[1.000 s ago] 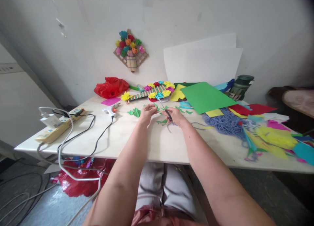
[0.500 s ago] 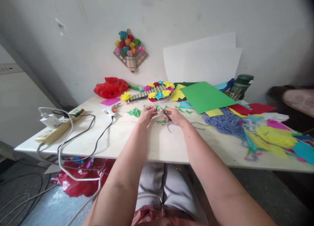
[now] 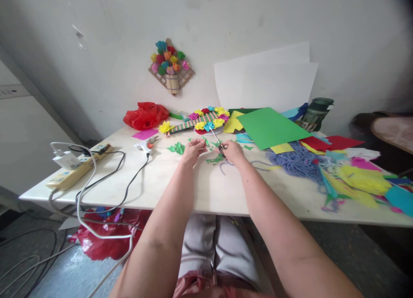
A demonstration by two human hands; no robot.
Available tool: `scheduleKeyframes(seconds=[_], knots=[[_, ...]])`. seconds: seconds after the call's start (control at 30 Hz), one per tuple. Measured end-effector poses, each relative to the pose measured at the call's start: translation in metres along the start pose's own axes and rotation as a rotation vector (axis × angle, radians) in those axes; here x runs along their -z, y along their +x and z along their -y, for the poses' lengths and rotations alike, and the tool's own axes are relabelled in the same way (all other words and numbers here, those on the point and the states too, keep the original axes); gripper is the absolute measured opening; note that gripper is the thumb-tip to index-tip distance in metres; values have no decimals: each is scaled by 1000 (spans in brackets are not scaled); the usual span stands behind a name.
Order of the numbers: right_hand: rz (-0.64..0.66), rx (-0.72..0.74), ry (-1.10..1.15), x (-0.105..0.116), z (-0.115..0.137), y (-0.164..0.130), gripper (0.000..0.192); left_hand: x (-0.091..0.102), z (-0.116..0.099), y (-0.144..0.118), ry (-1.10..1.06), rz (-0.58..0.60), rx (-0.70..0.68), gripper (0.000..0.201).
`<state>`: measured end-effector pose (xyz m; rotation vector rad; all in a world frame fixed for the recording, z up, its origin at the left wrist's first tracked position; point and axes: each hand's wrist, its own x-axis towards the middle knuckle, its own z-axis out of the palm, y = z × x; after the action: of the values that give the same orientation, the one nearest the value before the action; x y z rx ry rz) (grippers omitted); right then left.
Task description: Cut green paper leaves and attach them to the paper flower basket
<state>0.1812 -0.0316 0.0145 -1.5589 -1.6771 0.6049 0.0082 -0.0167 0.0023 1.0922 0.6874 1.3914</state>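
My left hand point(image 3: 194, 150) pinches a small piece of green paper point(image 3: 205, 141) above the table. My right hand point(image 3: 233, 152) is closed round the dark handles of a pair of scissors point(image 3: 215, 135), whose blades point up and away, to the right of the green piece and apart from it. Green paper scraps point(image 3: 214, 160) lie under and between my hands, and cut green leaf shapes point(image 3: 177, 148) are to the left of my left hand. Beyond my hands lies a woven, guitar-like piece point(image 3: 192, 124) trimmed with colourful paper flowers.
A glue gun point(image 3: 146, 145) and a power strip point(image 3: 75, 169) with cords stand on the left. A green sheet point(image 3: 274, 125), blue-grey yarn point(image 3: 297, 162) and coloured paper lie on the right, with a dark bottle point(image 3: 318, 114) behind. A red bag point(image 3: 146, 115) sits at the back left.
My right hand has drawn the scissors slightly right, away from the green piece, and turned their blades. My left hand stays almost in place.
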Motion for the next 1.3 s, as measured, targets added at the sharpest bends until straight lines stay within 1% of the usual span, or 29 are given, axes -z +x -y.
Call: scheduleKeyframes(seconds=[0.07, 0.1, 0.17, 0.27, 0.37, 0.43, 0.53, 0.6, 0.63, 0.7, 0.8, 0.87, 0.97, 1.07, 1.3], knots=[[-68, -48, -270, 3, 2, -2, 33, 0, -1, -1, 35, -9, -1, 32], [-72, -51, -381, 3, 3, -3, 32, -1, -2, -1, 52, -8, -1, 32], [-37, -36, -502, 3, 5, -5, 31, -1, -3, -2, 74, -10, -1, 32], [-2, -18, -593, 2, 8, -7, 33, -2, -3, -2, 92, -1, -4, 31], [26, -53, -655, 3, 12, -10, 33, -2, -2, -2, 119, 15, -6, 30], [9, -52, -697, 3, 13, -11, 32, -3, -1, -2, 134, 18, -3, 30], [-57, 4, -701, 3, 13, -13, 29, -4, 0, -3, 142, 32, 2, 32], [-98, 55, -593, 1, 13, -11, 23, -6, 0, -3, 144, 41, 1, 33], [-94, 68, -490, -1, 12, -9, 21, -6, -1, -3, 146, 43, 0, 33], [-37, 38, -183, -5, 12, -6, 20, -7, 0, -4, 147, 40, 1, 32], [85, -68, 359, -10, 11, -4, 19, -6, 1, -2, 139, 42, 9, 30], [125, -107, 592, -11, 11, -4, 14, -6, 2, -1, 132, 49, 14, 29], [157, -135, 716, -11, 11, -6, 11, -5, 4, 0, 127, 75, 18, 28], [174, -145, 743, -12, 11, -5, 10, -4, 5, 0, 129, 97, 22, 29], [180, -142, 758, -13, 11, -5, 10, -6, 3, 0, 134, 92, 32, 32]])
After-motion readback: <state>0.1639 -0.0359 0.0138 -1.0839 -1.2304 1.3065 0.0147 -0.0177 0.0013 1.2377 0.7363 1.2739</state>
